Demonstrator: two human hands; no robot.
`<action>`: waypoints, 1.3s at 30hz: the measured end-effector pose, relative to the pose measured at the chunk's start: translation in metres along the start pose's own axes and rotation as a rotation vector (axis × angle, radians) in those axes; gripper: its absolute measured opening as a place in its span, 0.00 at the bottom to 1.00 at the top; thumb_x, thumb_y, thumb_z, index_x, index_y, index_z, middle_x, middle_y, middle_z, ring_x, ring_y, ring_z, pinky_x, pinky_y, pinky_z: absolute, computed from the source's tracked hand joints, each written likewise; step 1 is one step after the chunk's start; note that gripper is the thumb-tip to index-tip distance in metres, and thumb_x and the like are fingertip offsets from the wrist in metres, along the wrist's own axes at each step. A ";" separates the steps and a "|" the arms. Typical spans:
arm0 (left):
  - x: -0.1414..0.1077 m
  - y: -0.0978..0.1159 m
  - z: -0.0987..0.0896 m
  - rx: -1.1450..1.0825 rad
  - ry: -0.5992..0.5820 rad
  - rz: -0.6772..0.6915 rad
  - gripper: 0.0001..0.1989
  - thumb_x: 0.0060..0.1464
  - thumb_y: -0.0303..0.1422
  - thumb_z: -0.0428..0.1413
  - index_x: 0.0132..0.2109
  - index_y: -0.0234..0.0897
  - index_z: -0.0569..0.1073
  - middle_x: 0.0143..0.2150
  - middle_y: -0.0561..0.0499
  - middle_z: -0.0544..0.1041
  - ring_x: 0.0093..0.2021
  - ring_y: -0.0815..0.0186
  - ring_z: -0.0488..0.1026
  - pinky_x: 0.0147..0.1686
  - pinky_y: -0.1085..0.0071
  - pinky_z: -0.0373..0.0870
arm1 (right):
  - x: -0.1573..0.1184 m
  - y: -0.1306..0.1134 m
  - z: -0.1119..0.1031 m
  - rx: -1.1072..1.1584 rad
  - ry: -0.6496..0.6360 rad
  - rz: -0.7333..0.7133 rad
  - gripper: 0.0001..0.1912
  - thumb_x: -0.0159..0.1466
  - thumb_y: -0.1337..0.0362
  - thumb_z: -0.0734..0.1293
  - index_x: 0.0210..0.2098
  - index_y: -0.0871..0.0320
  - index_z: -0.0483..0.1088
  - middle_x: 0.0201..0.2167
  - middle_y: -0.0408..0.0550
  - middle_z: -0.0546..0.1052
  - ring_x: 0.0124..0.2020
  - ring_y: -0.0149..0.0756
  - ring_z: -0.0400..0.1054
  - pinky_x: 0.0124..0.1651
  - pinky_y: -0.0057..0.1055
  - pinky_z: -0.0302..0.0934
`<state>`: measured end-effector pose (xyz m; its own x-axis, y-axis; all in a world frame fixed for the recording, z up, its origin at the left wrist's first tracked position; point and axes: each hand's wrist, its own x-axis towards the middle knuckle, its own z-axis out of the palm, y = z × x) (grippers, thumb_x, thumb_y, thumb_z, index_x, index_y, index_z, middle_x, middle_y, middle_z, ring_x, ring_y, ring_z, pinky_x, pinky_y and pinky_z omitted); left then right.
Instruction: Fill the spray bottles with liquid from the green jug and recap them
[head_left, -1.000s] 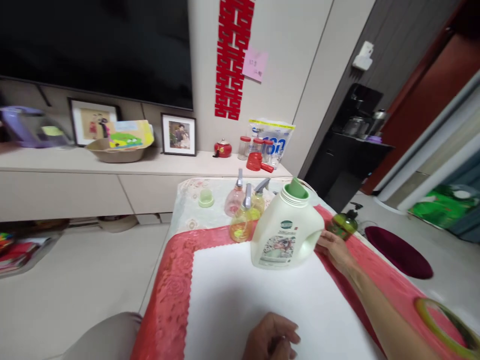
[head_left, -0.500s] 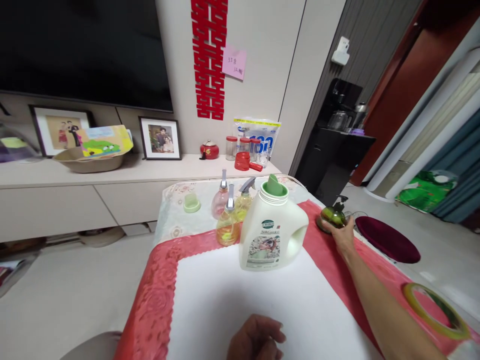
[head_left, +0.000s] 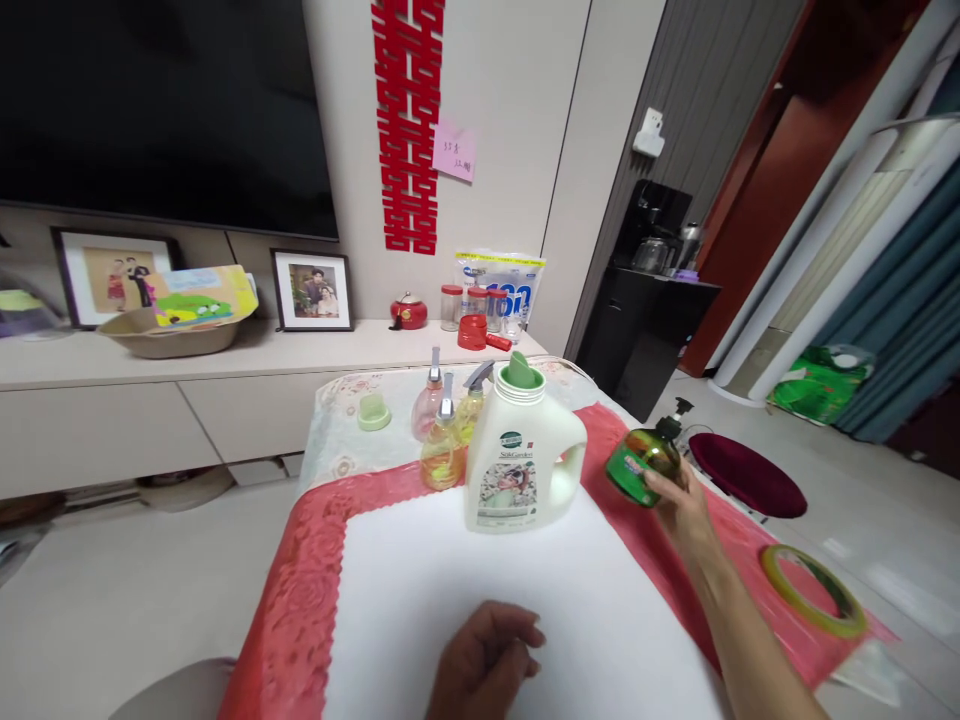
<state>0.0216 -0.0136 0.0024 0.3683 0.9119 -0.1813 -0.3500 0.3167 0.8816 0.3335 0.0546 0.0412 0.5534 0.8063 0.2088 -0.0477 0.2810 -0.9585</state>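
My right hand [head_left: 681,500] is wrapped around a green pump bottle [head_left: 641,465] with a black pump head, tilted above the red cloth. My left hand [head_left: 487,655] hovers low over the white sheet [head_left: 405,570]; its fingers are loosely curled, thumb apart, with nothing in them. Upright on the sheet's far part stands a pale green laundry detergent jug [head_left: 521,460], its cap off and a green spout showing. Left of the jug are a yellow spray bottle [head_left: 442,458], a second yellow spray bottle [head_left: 470,410] partly hidden, and a pink spray bottle [head_left: 427,408].
A light green cap [head_left: 373,412] rests on the flowered tablecloth [head_left: 337,430]. A roll of tape [head_left: 814,590] lies on the red cloth [head_left: 300,590] at right. Behind stands a cabinet [head_left: 82,370] with red-lidded jars [head_left: 451,308]. A dark red stool [head_left: 746,472] stands beyond the table's right edge.
My right hand has lifted the green pump bottle and turned it, so its label now shows; it is nearer the jug. My left hand keeps much the same pose. The view has shifted slightly.
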 end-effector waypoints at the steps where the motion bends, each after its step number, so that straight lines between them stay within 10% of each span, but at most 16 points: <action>1: -0.001 0.003 0.000 0.014 0.009 0.032 0.13 0.45 0.39 0.68 0.36 0.37 0.80 0.34 0.48 0.81 0.31 0.66 0.74 0.39 0.65 0.70 | -0.016 -0.007 0.002 0.025 -0.051 0.017 0.34 0.46 0.56 0.78 0.51 0.53 0.71 0.50 0.52 0.76 0.48 0.47 0.73 0.48 0.43 0.69; 9: -0.009 0.029 0.008 0.098 0.179 0.204 0.12 0.49 0.37 0.64 0.40 0.36 0.79 0.41 0.44 0.82 0.41 0.60 0.76 0.46 0.65 0.70 | -0.119 -0.024 0.030 0.301 -0.666 0.220 0.45 0.44 0.54 0.79 0.60 0.48 0.67 0.62 0.52 0.70 0.63 0.57 0.62 0.61 0.47 0.60; 17: -0.034 0.086 0.018 0.342 0.102 0.380 0.14 0.58 0.36 0.58 0.51 0.41 0.79 0.55 0.46 0.79 0.59 0.55 0.71 0.62 0.59 0.60 | -0.147 -0.014 0.064 0.507 -0.983 0.465 0.44 0.46 0.53 0.80 0.60 0.54 0.68 0.56 0.55 0.75 0.56 0.51 0.70 0.54 0.39 0.63; 28: -0.038 0.106 0.026 -0.010 -0.351 0.220 0.22 0.51 0.39 0.67 0.52 0.37 0.79 0.47 0.41 0.82 0.50 0.57 0.76 0.54 0.64 0.64 | -0.158 -0.009 0.066 0.608 -1.116 0.562 0.44 0.47 0.51 0.80 0.60 0.54 0.67 0.52 0.55 0.76 0.50 0.48 0.72 0.53 0.40 0.62; 39: -0.026 0.104 0.040 0.021 -0.084 0.261 0.27 0.34 0.38 0.75 0.44 0.36 0.78 0.42 0.48 0.79 0.44 0.63 0.73 0.46 0.69 0.64 | -0.151 -0.020 0.072 0.467 -1.052 0.438 0.48 0.48 0.51 0.79 0.64 0.53 0.64 0.62 0.55 0.69 0.62 0.52 0.63 0.58 0.41 0.59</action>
<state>0.0102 -0.0150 0.1160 0.3384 0.9367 0.0895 -0.4249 0.0673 0.9027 0.1911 -0.0351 0.0433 -0.5134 0.8452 0.1486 -0.4731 -0.1342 -0.8707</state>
